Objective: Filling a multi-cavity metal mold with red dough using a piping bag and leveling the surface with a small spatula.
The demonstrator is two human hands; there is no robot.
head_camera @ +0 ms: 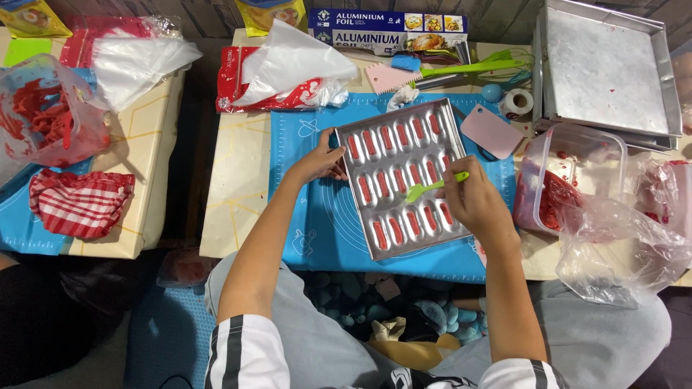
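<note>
— Green silicone, that small spatula [435,186]: who has it?

— The right hand [476,202] does. Its grip is closed around the handle end, and the blade points left, out over the metal mould tray [401,177].

— And the tray's long axis?

— It runs diagonally, from the far-left corner near the left hand [319,163] down toward the near-right corner under the right wrist. The rows of oblong cavities hold red filling [389,229].

— What about the left hand's grip?

— Fingers are curled onto the tray's far-left edge, pinning it on the blue mat [310,216] that covers the desk [238,194].

— So where do the cavities lie from the spatula?

— Directly beneath and to the left of the blade; the right hand is the nearer one to the middle rows, the left only touches the rim.

— Anything close by?

— A clear tub with red paste [555,187] stands just right of the tray.
</note>
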